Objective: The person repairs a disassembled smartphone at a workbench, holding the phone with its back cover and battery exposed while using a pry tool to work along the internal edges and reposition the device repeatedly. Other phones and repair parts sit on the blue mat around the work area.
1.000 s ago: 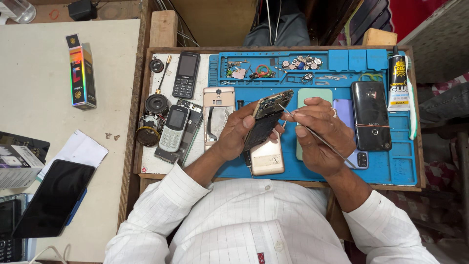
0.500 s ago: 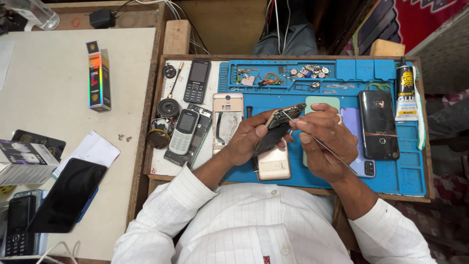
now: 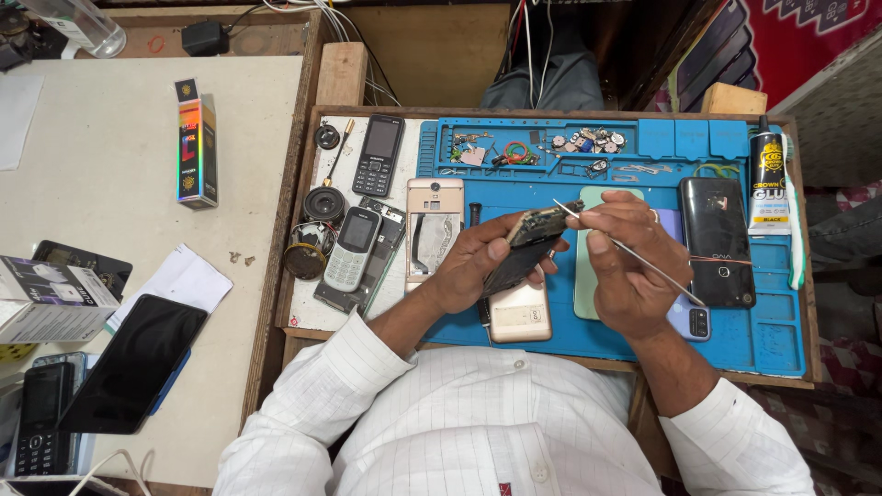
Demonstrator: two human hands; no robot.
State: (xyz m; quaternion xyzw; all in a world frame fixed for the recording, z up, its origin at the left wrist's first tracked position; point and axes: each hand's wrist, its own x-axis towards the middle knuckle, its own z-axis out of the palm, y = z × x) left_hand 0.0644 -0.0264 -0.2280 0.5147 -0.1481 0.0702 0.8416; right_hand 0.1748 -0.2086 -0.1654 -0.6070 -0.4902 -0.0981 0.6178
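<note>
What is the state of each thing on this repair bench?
Left hand: holds opened phone.
Right hand: holds thin metal tool, tip at the phone.
Grey keypad phone: lying flat, screen dark.
Black smartphone: lying flat.
Glue tube: capped, lying flat.

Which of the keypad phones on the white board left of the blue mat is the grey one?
The grey keypad phone, lying lower and tilted over a dismantled phone frame. The black keypad phone above it lies straight.

L hand [image 3: 469, 266] curled, gripping, R hand [image 3: 629, 266] pinching, prob. thumb-forefinger, wrists close
</note>
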